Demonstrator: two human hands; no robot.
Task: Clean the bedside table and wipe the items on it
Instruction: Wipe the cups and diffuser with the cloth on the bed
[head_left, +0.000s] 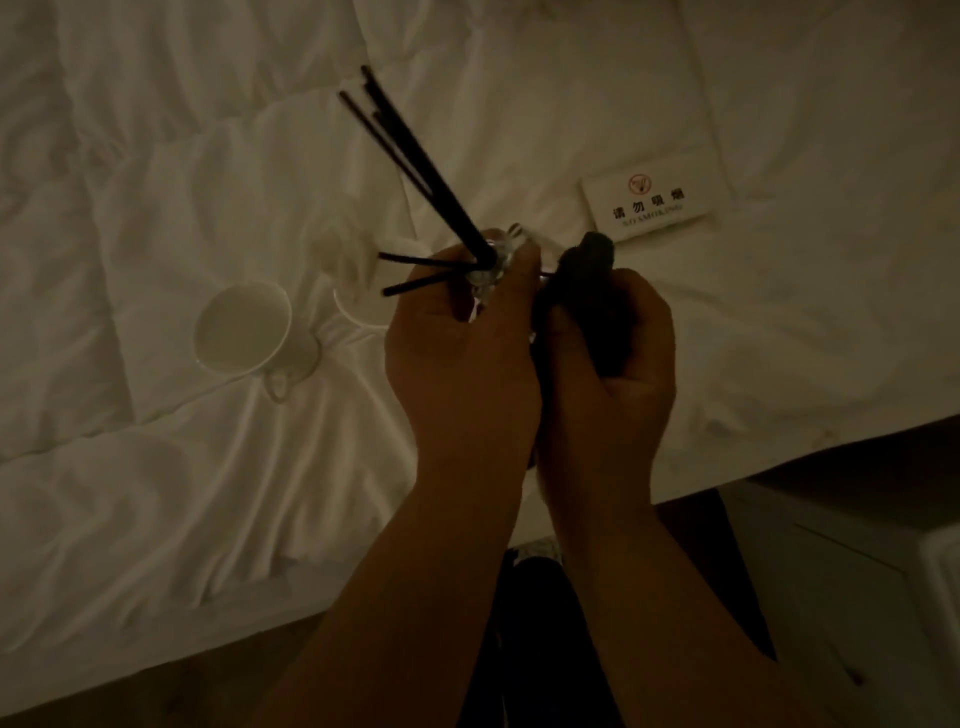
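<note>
Above a rumpled white bed (156, 493), a person's left hand (457, 364) grips a small clear glass diffuser bottle (491, 260) bristling with thin black reed sticks (415, 161), while the right hand (613, 364) bunches a dark cleaning cloth (589, 270) against its side. Keeping the bottle upright and rotating it into the cloth should avoid spills. A white ceramic mug (244, 325) and white no-smoking sign (649, 200) lie nearby.

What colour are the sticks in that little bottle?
Black sticks, seen best in the head view.
</note>
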